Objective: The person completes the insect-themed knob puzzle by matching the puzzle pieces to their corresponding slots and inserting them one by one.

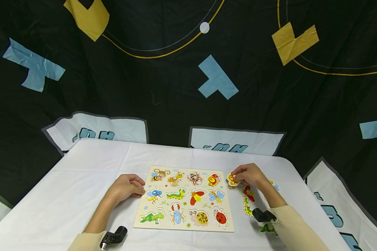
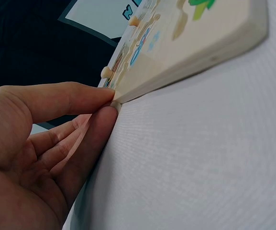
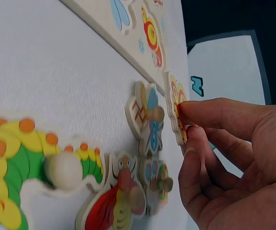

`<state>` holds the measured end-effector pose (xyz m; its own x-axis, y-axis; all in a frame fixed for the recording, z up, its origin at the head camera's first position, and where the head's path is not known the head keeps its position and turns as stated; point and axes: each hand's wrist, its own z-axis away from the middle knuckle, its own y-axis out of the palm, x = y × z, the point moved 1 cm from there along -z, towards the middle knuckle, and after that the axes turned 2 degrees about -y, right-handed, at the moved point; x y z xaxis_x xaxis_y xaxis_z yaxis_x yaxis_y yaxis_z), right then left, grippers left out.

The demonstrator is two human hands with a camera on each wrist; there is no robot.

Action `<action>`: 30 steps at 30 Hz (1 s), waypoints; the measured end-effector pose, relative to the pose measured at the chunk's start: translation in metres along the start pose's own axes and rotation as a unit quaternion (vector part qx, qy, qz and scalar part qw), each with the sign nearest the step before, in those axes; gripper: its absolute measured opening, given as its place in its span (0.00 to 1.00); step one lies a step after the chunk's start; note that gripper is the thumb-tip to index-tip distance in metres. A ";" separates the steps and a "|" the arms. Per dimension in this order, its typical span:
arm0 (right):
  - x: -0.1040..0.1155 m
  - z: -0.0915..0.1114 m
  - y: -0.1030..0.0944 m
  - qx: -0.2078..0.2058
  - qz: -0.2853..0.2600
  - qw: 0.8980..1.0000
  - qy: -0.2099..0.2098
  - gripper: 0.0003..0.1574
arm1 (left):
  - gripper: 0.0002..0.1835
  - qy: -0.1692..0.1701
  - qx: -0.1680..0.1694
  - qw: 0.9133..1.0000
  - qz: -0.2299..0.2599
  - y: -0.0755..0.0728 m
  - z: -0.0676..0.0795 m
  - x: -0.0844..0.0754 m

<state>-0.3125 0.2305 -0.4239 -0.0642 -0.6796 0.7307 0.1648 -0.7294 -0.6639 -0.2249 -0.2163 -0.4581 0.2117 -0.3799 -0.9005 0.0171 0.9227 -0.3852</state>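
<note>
A wooden peg puzzle board (image 1: 188,226) printed with insects lies flat on the white table. At its left edge, my left hand (image 1: 127,188) pinches the board's rim between thumb and index finger, seen closely in the left wrist view. Just past the board's upper right side, my right hand (image 1: 249,174) pinches a yellow and red butterfly puzzle piece (image 3: 173,108); its peg is hidden by the fingers. The piece is tilted upright in the right wrist view, near a blue-winged piece (image 3: 152,117) with a wooden peg.
Right of the board lie loose pieces: a red-winged bug (image 1: 248,194), a caterpillar (image 1: 247,207), a grasshopper (image 1: 267,228) partly behind the right wrist camera, and a blue-and-yellow piece (image 1: 274,185). A black curtain (image 1: 163,87) hangs behind the table (image 1: 91,167).
</note>
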 end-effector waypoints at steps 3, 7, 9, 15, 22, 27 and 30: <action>0.003 -0.002 0.004 -0.001 0.005 1.000 -0.006 0.11 | 0.17 -0.001 0.000 1.000 0.002 0.000 0.000 0.000; 0.008 -0.003 0.009 0.000 0.001 1.000 -0.008 0.11 | 0.17 -0.002 0.002 1.000 0.004 0.000 0.000 -0.001; 0.010 -0.004 0.011 0.002 -0.001 1.000 -0.010 0.11 | 0.17 -0.003 0.002 1.000 0.004 0.000 0.000 -0.001; 0.016 -0.008 0.019 0.004 -0.002 1.000 -0.028 0.10 | 0.17 -0.004 0.000 1.000 0.003 0.000 0.000 -0.001; 0.022 -0.012 0.030 0.012 -0.005 1.000 -0.024 0.10 | 0.17 -0.004 0.001 1.000 0.003 0.000 0.000 -0.001; 0.026 -0.013 0.037 0.005 0.006 1.000 -0.023 0.10 | 0.16 -0.003 0.001 1.000 0.003 0.000 0.000 -0.002; 0.027 -0.014 0.043 0.004 0.003 1.000 -0.024 0.10 | 0.17 -0.004 0.002 1.000 0.004 -0.001 0.000 -0.002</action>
<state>-0.3214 0.1798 -0.4346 -0.0153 -0.6788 0.7342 0.1725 -0.7250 -0.6668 -0.2252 -0.2163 -0.4563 0.2189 -0.3728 -0.9017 0.0189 0.9256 -0.3781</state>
